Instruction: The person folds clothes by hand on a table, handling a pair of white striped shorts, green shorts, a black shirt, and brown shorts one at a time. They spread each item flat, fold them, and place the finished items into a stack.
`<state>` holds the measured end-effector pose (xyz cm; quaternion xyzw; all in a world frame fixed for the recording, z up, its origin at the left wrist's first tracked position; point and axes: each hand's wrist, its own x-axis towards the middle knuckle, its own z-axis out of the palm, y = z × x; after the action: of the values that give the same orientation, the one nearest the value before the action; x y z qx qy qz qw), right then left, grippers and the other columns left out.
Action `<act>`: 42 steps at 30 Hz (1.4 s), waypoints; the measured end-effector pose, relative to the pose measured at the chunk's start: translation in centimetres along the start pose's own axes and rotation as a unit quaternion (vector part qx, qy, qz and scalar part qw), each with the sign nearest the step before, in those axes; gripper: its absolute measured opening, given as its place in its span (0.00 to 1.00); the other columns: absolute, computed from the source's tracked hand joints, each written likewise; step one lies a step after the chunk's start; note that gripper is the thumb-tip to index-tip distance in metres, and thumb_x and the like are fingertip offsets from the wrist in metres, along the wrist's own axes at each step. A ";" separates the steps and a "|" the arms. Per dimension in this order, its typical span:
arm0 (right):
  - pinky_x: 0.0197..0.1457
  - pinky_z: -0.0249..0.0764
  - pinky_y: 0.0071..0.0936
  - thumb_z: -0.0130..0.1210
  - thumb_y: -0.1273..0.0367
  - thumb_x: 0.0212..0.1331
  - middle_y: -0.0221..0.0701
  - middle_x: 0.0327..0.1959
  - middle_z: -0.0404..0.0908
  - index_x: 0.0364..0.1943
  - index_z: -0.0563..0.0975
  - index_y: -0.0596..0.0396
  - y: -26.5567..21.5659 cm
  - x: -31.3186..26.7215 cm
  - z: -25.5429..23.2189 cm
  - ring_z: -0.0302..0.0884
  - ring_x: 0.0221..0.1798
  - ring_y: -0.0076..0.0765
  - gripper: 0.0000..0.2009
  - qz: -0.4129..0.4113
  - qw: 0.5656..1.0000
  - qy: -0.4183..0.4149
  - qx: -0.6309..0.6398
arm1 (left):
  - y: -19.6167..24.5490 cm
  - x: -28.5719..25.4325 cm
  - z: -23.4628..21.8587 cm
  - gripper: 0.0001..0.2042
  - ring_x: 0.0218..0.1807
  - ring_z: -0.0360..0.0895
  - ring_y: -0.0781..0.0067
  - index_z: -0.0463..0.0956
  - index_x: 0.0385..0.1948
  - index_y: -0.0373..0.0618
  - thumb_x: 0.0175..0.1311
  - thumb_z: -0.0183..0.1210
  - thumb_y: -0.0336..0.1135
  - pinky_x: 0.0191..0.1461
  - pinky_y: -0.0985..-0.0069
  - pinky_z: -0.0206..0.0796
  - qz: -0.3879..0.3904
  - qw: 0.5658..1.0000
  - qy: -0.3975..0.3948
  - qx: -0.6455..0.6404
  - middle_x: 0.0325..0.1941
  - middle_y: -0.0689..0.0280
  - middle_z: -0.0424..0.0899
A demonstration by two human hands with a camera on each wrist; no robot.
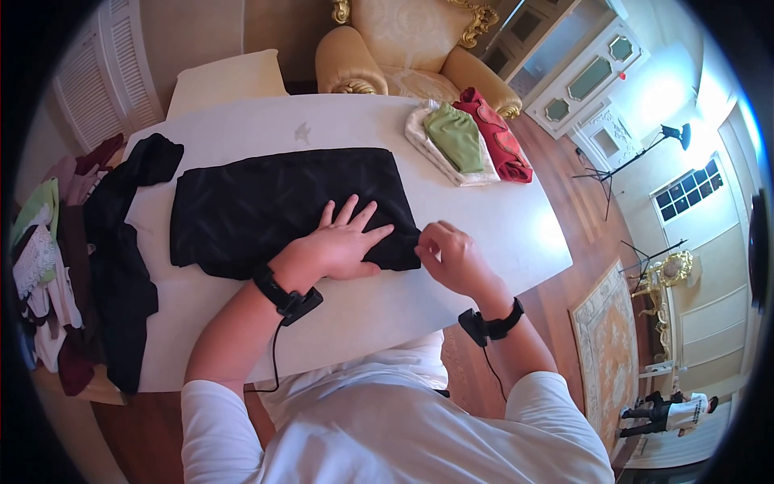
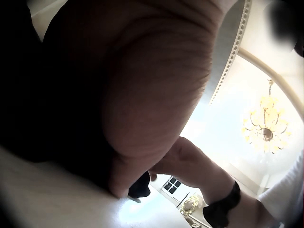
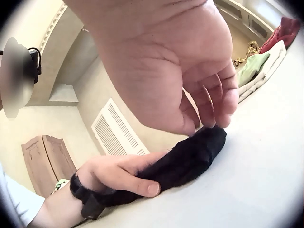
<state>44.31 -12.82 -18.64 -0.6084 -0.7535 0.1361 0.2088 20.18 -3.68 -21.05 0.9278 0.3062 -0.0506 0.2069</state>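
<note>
Black cloth (image 1: 282, 206) lay flat mid-table (image 1: 363, 315). Left hand (image 1: 339, 246) pressed on it, fingers straight and spread, pinning fold. Right hand (image 1: 451, 254), at 3 o'clock, pinched cloth's corner with curled fingers (image 3: 216, 102), apparently tidying edge.

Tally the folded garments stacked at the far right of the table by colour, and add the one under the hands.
Green folded garment: 1
Red folded garment: 1
Cream folded garment: 1
Black garment under the left hand, pinched by the right hand: 1
Total: 4
</note>
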 end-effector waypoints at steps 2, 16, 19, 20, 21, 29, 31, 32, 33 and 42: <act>0.51 0.80 0.46 0.60 0.72 0.65 0.40 0.41 0.84 0.39 0.81 0.56 0.3 0.7 0.4 0.84 0.45 0.54 0.04 -0.021 0.999 0.048 -0.001 | 0.5 0.0 0.2 0.38 0.89 0.34 0.41 0.59 0.81 0.62 0.69 0.64 0.50 0.86 0.40 0.31 0.023 0.999 0.038 0.021 0.88 0.50 0.46; 0.76 0.69 0.46 0.57 0.73 0.69 0.47 0.74 0.70 0.71 0.73 0.52 3.6 7.8 0.9 0.71 0.73 0.58 0.25 -0.110 0.992 -0.033 -0.056 | 2.0 0.8 1.9 0.19 0.58 0.79 0.56 0.86 0.57 0.54 0.65 0.63 0.26 0.63 0.61 0.74 0.139 0.968 0.203 -0.045 0.50 0.59 0.80; 0.82 0.62 0.45 0.56 0.68 0.73 0.47 0.82 0.61 0.78 0.65 0.49 4.9 10.6 2.1 0.61 0.81 0.59 0.30 -0.110 0.983 -0.107 -0.097 | 1.7 0.7 1.8 0.19 0.56 0.79 0.55 0.87 0.57 0.55 0.66 0.62 0.26 0.61 0.60 0.75 0.124 0.976 0.174 -0.045 0.48 0.59 0.81; 0.82 0.62 0.47 0.55 0.66 0.74 0.45 0.82 0.60 0.78 0.65 0.48 5.6 11.5 2.5 0.61 0.81 0.59 0.30 -0.109 0.981 -0.112 -0.116 | 1.8 0.5 1.5 0.19 0.56 0.79 0.55 0.87 0.57 0.56 0.67 0.61 0.26 0.61 0.60 0.76 0.124 0.977 0.166 -0.051 0.47 0.58 0.81; 0.82 0.62 0.48 0.54 0.64 0.74 0.44 0.82 0.60 0.79 0.64 0.47 6.2 12.2 3.0 0.60 0.81 0.59 0.30 -0.108 0.978 -0.119 -0.135 | 1.9 0.3 1.3 0.19 0.55 0.79 0.55 0.87 0.57 0.56 0.67 0.61 0.26 0.60 0.61 0.76 0.125 0.978 0.158 -0.057 0.47 0.58 0.81; 0.82 0.58 0.56 0.53 0.61 0.75 0.41 0.85 0.54 0.80 0.62 0.46 8.5 13.9 4.0 0.53 0.84 0.58 0.31 -0.092 0.980 -0.121 -0.126 | 1.3 0.3 1.4 0.16 0.54 0.80 0.55 0.87 0.56 0.55 0.68 0.62 0.32 0.60 0.61 0.76 0.181 0.973 0.135 -0.052 0.49 0.59 0.83; 0.82 0.58 0.53 0.55 0.61 0.74 0.44 0.85 0.53 0.80 0.61 0.47 8.8 13.9 4.1 0.53 0.84 0.59 0.32 -0.099 0.982 -0.105 -0.119 | 0.7 0.4 1.0 0.14 0.51 0.81 0.54 0.87 0.53 0.53 0.68 0.62 0.33 0.59 0.61 0.76 0.177 0.969 0.141 -0.096 0.47 0.58 0.84; 0.83 0.58 0.51 0.56 0.61 0.74 0.46 0.85 0.52 0.81 0.61 0.47 8.6 13.6 3.7 0.52 0.85 0.60 0.33 -0.081 0.989 -0.095 -0.077 | 0.2 0.5 0.2 0.12 0.50 0.82 0.54 0.87 0.50 0.51 0.68 0.61 0.33 0.58 0.61 0.76 0.160 0.969 0.139 -0.128 0.46 0.58 0.85; 0.83 0.58 0.48 0.58 0.61 0.73 0.47 0.85 0.52 0.81 0.60 0.47 8.5 13.0 3.4 0.52 0.85 0.60 0.34 -0.063 0.994 -0.084 -0.035 | -0.3 0.4 -0.5 0.11 0.49 0.83 0.53 0.87 0.48 0.49 0.67 0.61 0.33 0.57 0.61 0.76 0.142 0.967 0.136 -0.160 0.45 0.57 0.85; 0.86 0.53 0.48 0.67 0.54 0.67 0.52 0.85 0.49 0.82 0.59 0.46 1.8 8.0 2.2 0.47 0.86 0.61 0.42 -0.064 0.985 -0.135 -0.089 | -2.6 -1.0 -2.7 0.12 0.40 0.86 0.54 0.82 0.31 0.45 0.53 0.74 0.40 0.44 0.60 0.76 -0.006 0.997 -0.050 -0.056 0.32 0.59 0.88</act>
<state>43.44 -4.54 -20.20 -0.5512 -0.8212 0.1353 0.0583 17.73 -1.22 -19.26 0.9095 0.3032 -0.0806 0.2729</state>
